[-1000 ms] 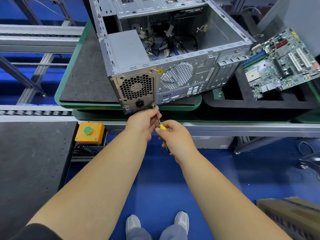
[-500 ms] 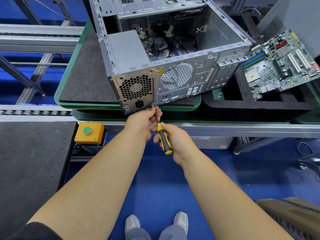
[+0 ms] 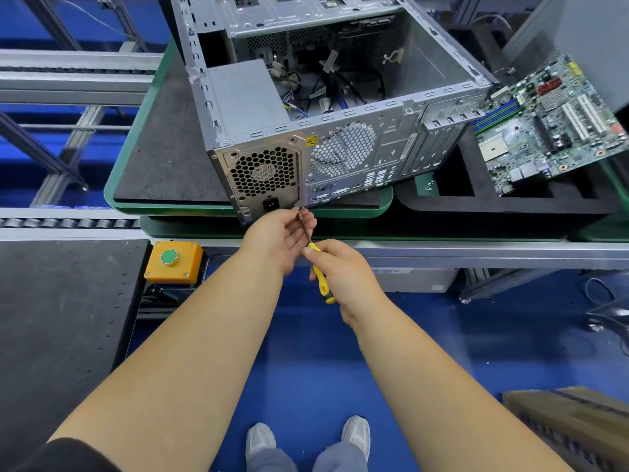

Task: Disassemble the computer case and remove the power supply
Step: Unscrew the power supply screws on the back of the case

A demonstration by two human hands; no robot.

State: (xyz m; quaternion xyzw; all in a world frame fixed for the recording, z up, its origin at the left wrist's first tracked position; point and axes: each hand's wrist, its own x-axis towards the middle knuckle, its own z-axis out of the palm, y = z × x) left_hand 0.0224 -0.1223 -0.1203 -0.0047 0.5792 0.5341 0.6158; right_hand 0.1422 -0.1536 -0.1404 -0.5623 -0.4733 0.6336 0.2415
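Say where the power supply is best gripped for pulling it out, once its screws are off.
Likely from above, through the open side of the case. The power supply shows a bare flat top there, with free edges toward the cables; a hand could clasp across it. Its rear face sits flush in the panel, offering no hold. The right hand drives a screwdriver at a corner screw, the left hand steadying.

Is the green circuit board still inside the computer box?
No, the circuit board lies outside the computer case, on the black foam tray to its right.
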